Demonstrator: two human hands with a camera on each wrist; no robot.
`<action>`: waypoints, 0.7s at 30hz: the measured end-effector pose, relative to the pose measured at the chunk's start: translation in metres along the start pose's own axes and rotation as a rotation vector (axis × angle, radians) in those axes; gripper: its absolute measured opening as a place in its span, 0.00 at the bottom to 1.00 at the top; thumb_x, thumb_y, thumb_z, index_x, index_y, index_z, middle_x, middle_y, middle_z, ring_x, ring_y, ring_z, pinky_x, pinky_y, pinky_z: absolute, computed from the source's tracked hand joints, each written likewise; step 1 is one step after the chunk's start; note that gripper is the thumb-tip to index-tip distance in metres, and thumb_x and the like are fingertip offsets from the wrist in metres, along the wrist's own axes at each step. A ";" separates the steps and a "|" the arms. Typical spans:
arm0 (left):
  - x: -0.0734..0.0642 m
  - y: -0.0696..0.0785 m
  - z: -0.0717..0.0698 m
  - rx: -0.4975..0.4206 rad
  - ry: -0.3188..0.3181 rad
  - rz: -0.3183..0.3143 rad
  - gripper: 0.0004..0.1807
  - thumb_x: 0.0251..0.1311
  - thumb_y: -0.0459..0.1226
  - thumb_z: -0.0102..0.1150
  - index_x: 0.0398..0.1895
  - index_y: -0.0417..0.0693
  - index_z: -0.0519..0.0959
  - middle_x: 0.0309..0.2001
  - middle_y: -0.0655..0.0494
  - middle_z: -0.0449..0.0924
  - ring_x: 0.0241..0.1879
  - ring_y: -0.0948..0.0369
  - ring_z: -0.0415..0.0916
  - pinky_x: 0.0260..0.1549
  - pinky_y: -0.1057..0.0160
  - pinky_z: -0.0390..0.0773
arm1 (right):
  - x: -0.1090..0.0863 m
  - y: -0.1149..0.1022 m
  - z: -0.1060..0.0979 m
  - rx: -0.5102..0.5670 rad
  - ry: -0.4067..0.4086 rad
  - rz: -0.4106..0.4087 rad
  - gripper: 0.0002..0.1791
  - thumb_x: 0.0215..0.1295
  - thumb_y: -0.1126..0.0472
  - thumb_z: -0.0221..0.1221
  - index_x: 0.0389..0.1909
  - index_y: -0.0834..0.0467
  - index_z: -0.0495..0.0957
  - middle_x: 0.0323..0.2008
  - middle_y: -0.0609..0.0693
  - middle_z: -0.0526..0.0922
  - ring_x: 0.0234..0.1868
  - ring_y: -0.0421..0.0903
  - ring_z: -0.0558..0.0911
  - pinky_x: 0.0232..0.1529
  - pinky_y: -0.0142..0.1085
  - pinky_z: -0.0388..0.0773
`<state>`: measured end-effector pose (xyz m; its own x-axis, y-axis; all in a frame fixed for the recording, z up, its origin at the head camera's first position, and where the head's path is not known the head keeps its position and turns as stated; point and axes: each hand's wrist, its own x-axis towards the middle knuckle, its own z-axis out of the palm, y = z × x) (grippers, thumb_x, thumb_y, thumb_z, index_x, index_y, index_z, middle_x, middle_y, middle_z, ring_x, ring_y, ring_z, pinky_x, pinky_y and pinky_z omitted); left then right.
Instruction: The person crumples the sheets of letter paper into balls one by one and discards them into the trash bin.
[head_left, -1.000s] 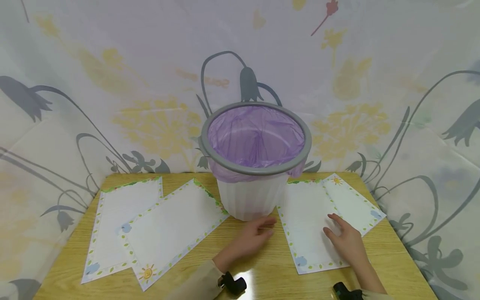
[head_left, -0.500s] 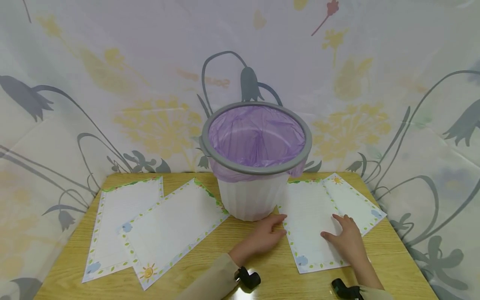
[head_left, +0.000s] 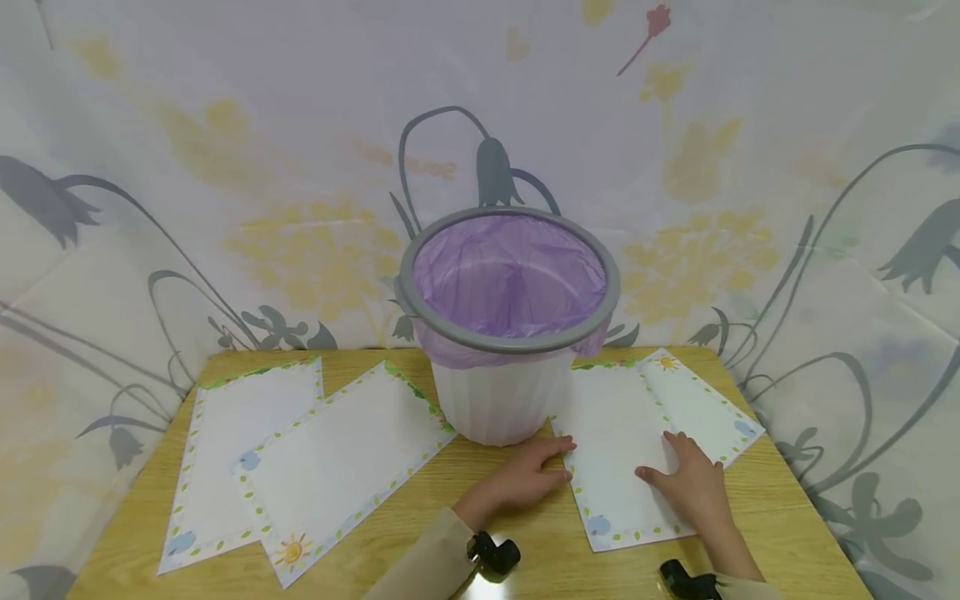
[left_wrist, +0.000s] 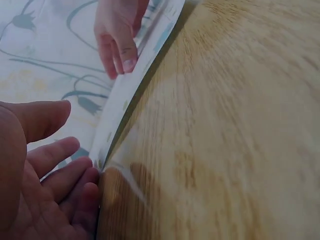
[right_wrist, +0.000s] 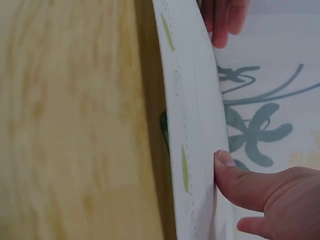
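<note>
In the head view my left hand (head_left: 528,477) lies at the left edge of a white sheet of paper (head_left: 611,450) with a leafy printed border. Its fingers are loosely bent with a gap to the thumb, and the fingertips reach the sheet's edge. My right hand (head_left: 692,485) rests on the right side of that sheet, thumb and fingers spread apart. The right wrist view has the right thumb (right_wrist: 240,182) touching the paper's surface (right_wrist: 202,120). Seen from the left wrist, the left fingers (left_wrist: 60,175) are beside the paper's edge. Neither hand grips anything.
A white bin (head_left: 498,400) with a grey rim and purple liner stands at the table's back middle. Another bordered sheet (head_left: 697,392) lies partly under the right one. Two overlapping sheets (head_left: 352,467) (head_left: 251,425) lie on the left of the wooden table (head_left: 390,525).
My left hand has moved right, from in front of the bin to the sheet's left edge. The right hand has shifted slightly and spread its thumb and fingers wider. The sheets stay in place.
</note>
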<state>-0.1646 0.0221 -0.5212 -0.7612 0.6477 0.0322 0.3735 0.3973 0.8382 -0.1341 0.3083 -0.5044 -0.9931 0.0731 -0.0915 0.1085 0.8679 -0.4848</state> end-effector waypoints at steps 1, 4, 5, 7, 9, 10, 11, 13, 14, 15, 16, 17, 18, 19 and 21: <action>0.000 0.000 0.000 0.001 -0.003 0.006 0.27 0.71 0.42 0.54 0.71 0.46 0.70 0.72 0.55 0.65 0.71 0.57 0.59 0.70 0.60 0.58 | 0.000 0.000 0.000 -0.004 -0.002 0.005 0.53 0.59 0.41 0.68 0.69 0.76 0.58 0.67 0.81 0.54 0.68 0.77 0.54 0.60 0.77 0.42; -0.001 0.000 0.001 -0.005 -0.005 0.005 0.27 0.71 0.42 0.54 0.71 0.47 0.70 0.72 0.55 0.64 0.72 0.58 0.59 0.70 0.61 0.57 | -0.002 -0.002 0.001 -0.044 -0.002 0.001 0.53 0.59 0.41 0.67 0.69 0.76 0.58 0.67 0.81 0.55 0.68 0.77 0.55 0.60 0.78 0.43; -0.001 0.001 0.002 -0.006 -0.004 0.004 0.27 0.71 0.42 0.54 0.71 0.47 0.70 0.72 0.55 0.64 0.72 0.58 0.59 0.70 0.61 0.57 | -0.003 -0.003 0.001 -0.055 -0.003 -0.004 0.53 0.59 0.41 0.67 0.69 0.76 0.58 0.66 0.81 0.55 0.68 0.77 0.55 0.59 0.78 0.44; -0.001 0.002 0.003 -0.004 0.003 -0.002 0.27 0.71 0.43 0.54 0.71 0.47 0.70 0.72 0.55 0.65 0.72 0.58 0.59 0.70 0.61 0.57 | -0.004 -0.004 0.000 -0.076 -0.002 -0.015 0.53 0.59 0.41 0.67 0.70 0.76 0.58 0.66 0.81 0.56 0.68 0.77 0.56 0.58 0.78 0.45; 0.000 0.003 0.003 -0.012 0.015 -0.012 0.27 0.71 0.43 0.54 0.71 0.47 0.70 0.72 0.56 0.65 0.72 0.59 0.59 0.70 0.62 0.58 | -0.004 -0.006 0.000 -0.091 0.001 -0.027 0.53 0.59 0.40 0.67 0.70 0.75 0.58 0.66 0.81 0.57 0.67 0.77 0.57 0.58 0.79 0.46; -0.001 0.003 0.004 -0.020 0.022 -0.016 0.27 0.70 0.43 0.54 0.71 0.47 0.70 0.72 0.56 0.65 0.72 0.59 0.59 0.70 0.61 0.58 | -0.004 -0.007 0.000 -0.093 0.002 -0.028 0.53 0.59 0.40 0.67 0.70 0.75 0.58 0.66 0.81 0.57 0.67 0.77 0.57 0.58 0.79 0.46; -0.001 0.003 0.004 -0.034 0.024 -0.024 0.27 0.70 0.43 0.54 0.71 0.47 0.69 0.72 0.56 0.65 0.72 0.59 0.59 0.70 0.61 0.58 | -0.004 -0.008 0.000 -0.094 0.004 -0.026 0.53 0.59 0.40 0.67 0.70 0.75 0.58 0.66 0.81 0.57 0.67 0.76 0.57 0.58 0.78 0.46; -0.001 0.004 0.003 -0.057 0.029 -0.036 0.28 0.71 0.44 0.54 0.72 0.47 0.68 0.72 0.56 0.66 0.72 0.58 0.59 0.70 0.61 0.58 | -0.005 -0.010 0.000 -0.103 0.012 -0.020 0.53 0.58 0.40 0.68 0.69 0.75 0.58 0.65 0.80 0.59 0.66 0.76 0.59 0.58 0.78 0.46; -0.001 0.005 0.003 -0.064 0.032 -0.037 0.28 0.71 0.44 0.54 0.72 0.47 0.68 0.72 0.56 0.66 0.72 0.58 0.59 0.70 0.60 0.58 | -0.005 -0.010 0.000 -0.111 0.016 -0.016 0.54 0.58 0.40 0.68 0.69 0.76 0.58 0.64 0.80 0.60 0.66 0.76 0.61 0.59 0.78 0.47; -0.002 0.005 0.003 -0.069 0.033 -0.038 0.29 0.71 0.44 0.53 0.72 0.47 0.68 0.72 0.56 0.65 0.72 0.58 0.59 0.70 0.60 0.58 | -0.004 -0.011 0.001 -0.116 0.021 -0.010 0.54 0.57 0.40 0.68 0.69 0.76 0.59 0.64 0.80 0.60 0.65 0.76 0.62 0.59 0.78 0.47; -0.002 0.006 0.003 -0.073 0.033 -0.038 0.29 0.71 0.44 0.53 0.72 0.47 0.68 0.72 0.55 0.65 0.72 0.57 0.59 0.70 0.59 0.58 | -0.004 -0.011 0.001 -0.120 0.024 -0.003 0.54 0.57 0.40 0.68 0.69 0.76 0.59 0.64 0.80 0.61 0.65 0.76 0.63 0.59 0.77 0.46; -0.002 0.006 0.003 -0.076 0.033 -0.038 0.29 0.71 0.45 0.53 0.73 0.47 0.67 0.72 0.55 0.65 0.72 0.57 0.59 0.70 0.59 0.58 | -0.004 -0.012 0.002 -0.119 0.028 0.005 0.55 0.56 0.40 0.69 0.69 0.76 0.59 0.64 0.79 0.62 0.64 0.76 0.63 0.60 0.77 0.46; -0.002 0.007 0.003 -0.071 0.035 -0.033 0.29 0.71 0.45 0.53 0.73 0.47 0.67 0.72 0.55 0.65 0.72 0.57 0.59 0.70 0.59 0.58 | -0.004 -0.012 0.002 -0.117 0.033 0.014 0.55 0.56 0.41 0.70 0.69 0.76 0.59 0.63 0.79 0.63 0.64 0.76 0.64 0.61 0.76 0.45; -0.002 0.007 0.003 -0.068 0.036 -0.031 0.29 0.71 0.45 0.53 0.73 0.47 0.67 0.72 0.55 0.65 0.72 0.57 0.59 0.70 0.59 0.58 | -0.003 -0.012 0.003 -0.112 0.037 0.024 0.55 0.55 0.41 0.70 0.69 0.76 0.59 0.63 0.78 0.63 0.63 0.76 0.65 0.62 0.76 0.44; -0.002 0.007 0.004 -0.068 0.039 -0.028 0.29 0.71 0.45 0.53 0.73 0.47 0.67 0.72 0.54 0.65 0.72 0.57 0.59 0.70 0.58 0.58 | -0.002 -0.012 0.003 -0.099 0.045 0.045 0.54 0.54 0.42 0.71 0.69 0.75 0.60 0.62 0.77 0.65 0.62 0.76 0.67 0.63 0.74 0.43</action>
<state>-0.1586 0.0261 -0.5172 -0.7914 0.6107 0.0281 0.3155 0.3687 0.8743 -0.1330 0.2958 -0.5010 -0.9885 0.1334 -0.0708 0.1505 0.9073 -0.3926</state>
